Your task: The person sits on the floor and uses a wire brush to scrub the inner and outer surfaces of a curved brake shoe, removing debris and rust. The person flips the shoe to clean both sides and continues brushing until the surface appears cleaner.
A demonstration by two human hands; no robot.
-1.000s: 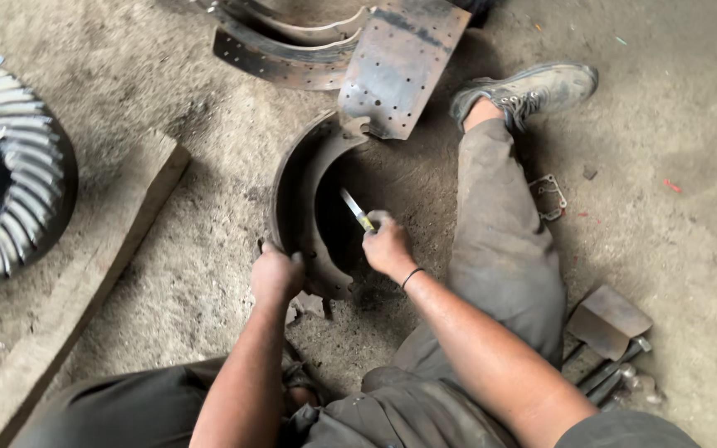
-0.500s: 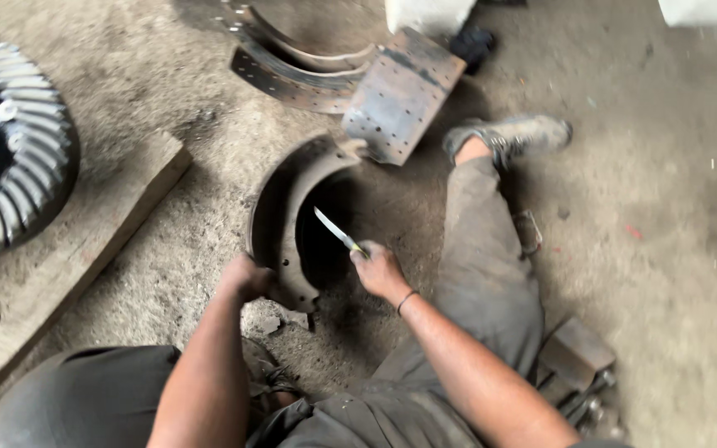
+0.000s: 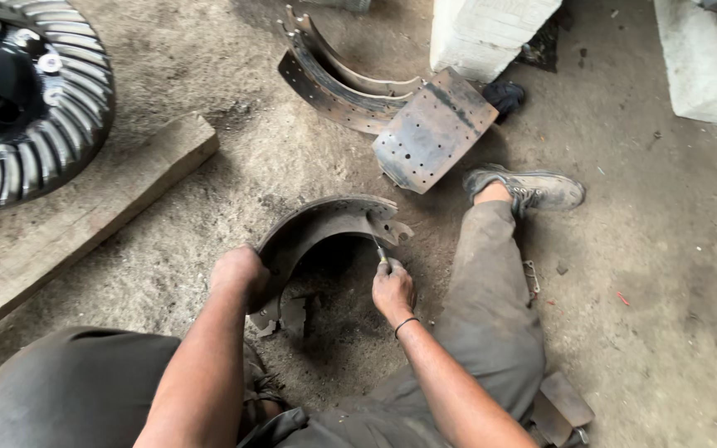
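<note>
A curved, rusty brake shoe (image 3: 325, 222) stands on edge on the dirt floor between my legs. My left hand (image 3: 240, 272) grips its near left rim and steadies it. My right hand (image 3: 392, 289) is closed around a thin metal tool (image 3: 378, 248), whose tip touches the inner face of the shoe near its right end. A dark band circles my right wrist. My right leg stretches out to the right, ending in a worn shoe (image 3: 533, 189).
More brake shoes (image 3: 334, 79) and a flat drilled lining plate (image 3: 433, 129) lie behind. A large toothed gear (image 3: 35, 108) sits at the upper left beside a wooden plank (image 3: 85, 220). White blocks (image 3: 487, 29) stand at the back. Metal pieces (image 3: 562, 406) lie by my right thigh.
The view has shifted closer and leftward. My right hand moved to the shoe's right end, and the tool now points up at its inner edge. My left hand keeps its hold.
</note>
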